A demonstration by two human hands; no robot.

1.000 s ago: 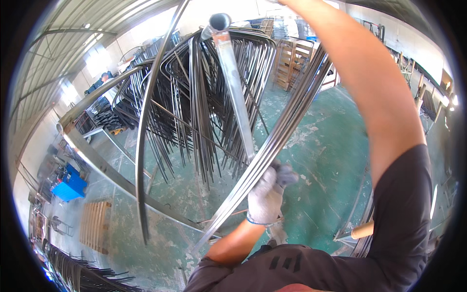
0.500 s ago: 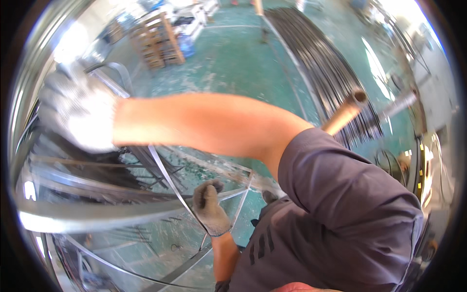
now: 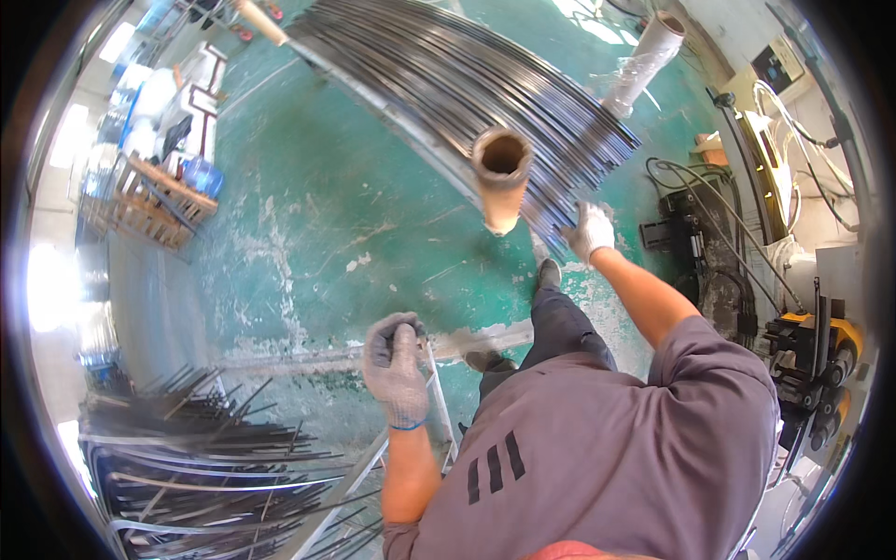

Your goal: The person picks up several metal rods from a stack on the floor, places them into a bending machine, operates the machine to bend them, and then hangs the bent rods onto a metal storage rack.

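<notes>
My right hand (image 3: 591, 231), in a whitish work glove, reaches to the near end of a long row of dark metal strips (image 3: 448, 70). Its fingers are apart at the strip ends; whether they touch is hard to tell. My left hand (image 3: 396, 373), in a greyish glove, is raised in front of my body on the left. Its fingers are curled in with the thumb alongside, and nothing shows in them. A brown cardboard tube (image 3: 502, 173) stands up between me and the strips.
Loose dark strips (image 3: 224, 467) lie in a tangled pile at lower left, beside a pale metal frame bar (image 3: 350, 485). A film-wrapped roll (image 3: 644, 65) stands beyond the row. Hoses and black-and-yellow machinery (image 3: 812, 355) line the right. A wooden pallet (image 3: 154, 201) is at far left.
My right hand has swung from the rack at far left across to the strip ends on the right. The view has turned right. My left hand keeps its curled shape.
</notes>
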